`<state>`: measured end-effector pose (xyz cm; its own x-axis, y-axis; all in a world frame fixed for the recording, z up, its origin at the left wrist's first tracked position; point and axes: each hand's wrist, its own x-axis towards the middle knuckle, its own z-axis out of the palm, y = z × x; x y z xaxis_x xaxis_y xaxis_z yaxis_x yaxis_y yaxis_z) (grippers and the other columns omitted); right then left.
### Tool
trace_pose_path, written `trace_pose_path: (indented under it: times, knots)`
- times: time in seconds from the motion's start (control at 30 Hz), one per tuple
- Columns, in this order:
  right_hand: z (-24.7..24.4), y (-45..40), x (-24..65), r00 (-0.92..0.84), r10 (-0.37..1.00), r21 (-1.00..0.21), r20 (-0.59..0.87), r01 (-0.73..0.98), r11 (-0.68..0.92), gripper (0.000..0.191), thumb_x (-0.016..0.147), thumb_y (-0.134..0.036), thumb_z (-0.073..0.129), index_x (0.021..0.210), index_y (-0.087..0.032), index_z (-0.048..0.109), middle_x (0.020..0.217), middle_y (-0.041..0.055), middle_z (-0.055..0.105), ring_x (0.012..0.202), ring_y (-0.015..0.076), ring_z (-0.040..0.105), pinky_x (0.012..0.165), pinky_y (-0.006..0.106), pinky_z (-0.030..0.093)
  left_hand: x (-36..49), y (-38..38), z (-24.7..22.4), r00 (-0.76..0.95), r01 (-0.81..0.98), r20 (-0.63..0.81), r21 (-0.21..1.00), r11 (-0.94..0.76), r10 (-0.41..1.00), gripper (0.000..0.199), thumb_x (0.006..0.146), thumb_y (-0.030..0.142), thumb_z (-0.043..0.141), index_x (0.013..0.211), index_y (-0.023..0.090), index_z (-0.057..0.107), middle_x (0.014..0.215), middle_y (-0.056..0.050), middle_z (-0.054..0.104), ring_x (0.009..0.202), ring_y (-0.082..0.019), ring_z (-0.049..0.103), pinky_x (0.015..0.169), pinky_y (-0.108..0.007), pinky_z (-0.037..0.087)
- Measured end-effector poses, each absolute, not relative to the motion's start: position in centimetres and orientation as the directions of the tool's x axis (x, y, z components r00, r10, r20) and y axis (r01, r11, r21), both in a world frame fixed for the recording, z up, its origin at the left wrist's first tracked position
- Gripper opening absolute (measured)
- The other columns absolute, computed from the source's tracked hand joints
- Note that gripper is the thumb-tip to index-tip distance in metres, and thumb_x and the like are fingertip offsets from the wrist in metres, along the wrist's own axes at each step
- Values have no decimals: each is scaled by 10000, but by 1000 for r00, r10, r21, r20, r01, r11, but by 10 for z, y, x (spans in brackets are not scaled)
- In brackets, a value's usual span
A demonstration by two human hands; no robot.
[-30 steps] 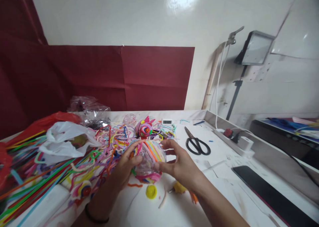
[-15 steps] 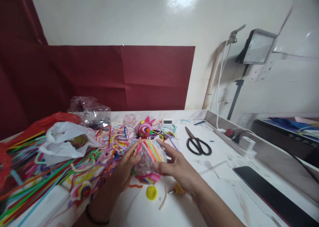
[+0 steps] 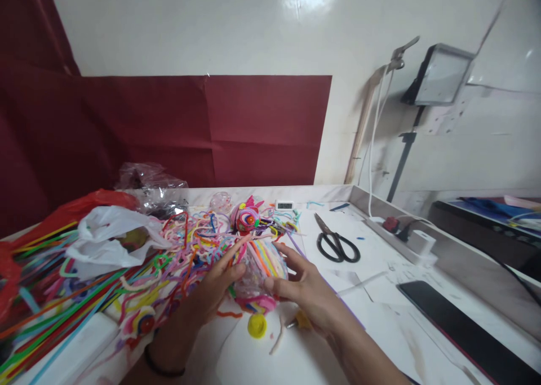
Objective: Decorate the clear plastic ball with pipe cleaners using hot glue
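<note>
Between my two hands is a clear plastic ball partly covered with coloured pipe cleaners (image 3: 267, 260), striped orange, yellow, blue and white, with pink at its base. My left hand (image 3: 222, 283) grips its left side, thumb on the bare clear part. From the right, my right hand (image 3: 296, 280) curves round it with the thumb in front. Just below lie a yellow disc (image 3: 257, 326), a short pale pipe cleaner piece (image 3: 277, 337) and a yellow-handled object (image 3: 302, 319), partly hidden by my right hand. Behind the ball sits a finished-looking pipe cleaner fish (image 3: 247, 218).
Tangled pipe cleaners (image 3: 198, 244) and a white plastic bag (image 3: 116, 238) cover the left side. Black-handled scissors (image 3: 337, 245) lie to the right, beyond them a power strip (image 3: 412, 249). A dark phone (image 3: 456, 323) lies at right front. A small digital display (image 3: 284, 206) stands at the back.
The ball has shifted slightly to the right and tilted a little, both hands still round it. A purple strip now shows beside my right forearm.
</note>
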<state>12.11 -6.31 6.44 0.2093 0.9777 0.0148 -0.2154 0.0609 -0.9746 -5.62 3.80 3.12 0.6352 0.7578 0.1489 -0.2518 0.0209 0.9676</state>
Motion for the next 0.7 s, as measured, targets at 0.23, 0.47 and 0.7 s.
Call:
trace_pose_path:
  times: [0.23,0.47,0.7]
  knots:
    - [53,-58,126,215,977,-977,6,-206,52,849,535,-316,886,1327,-209,599,1241,88,683,879,243,701,698,342,579,-59,38,42,705,-211,128,977,34,698,723,820,378,724,1478,243,458,1521,-84,507,1445,-328,389,1185,-456,321]
    - [57,-59,124,186,983,-987,-7,-162,23,859,558,-342,882,1343,-169,581,1227,96,685,874,222,693,727,326,570,-48,26,45,632,-248,49,958,141,773,686,861,445,664,1481,246,447,1520,-92,505,1419,-336,419,1136,-477,387]
    - [57,-58,123,203,979,-990,-33,-142,-4,865,582,-311,859,1384,-196,556,1230,83,684,824,205,698,658,300,566,-50,28,45,677,-276,125,957,93,726,1059,607,507,885,1507,263,383,1511,-147,492,1349,-405,486,1072,-461,450]
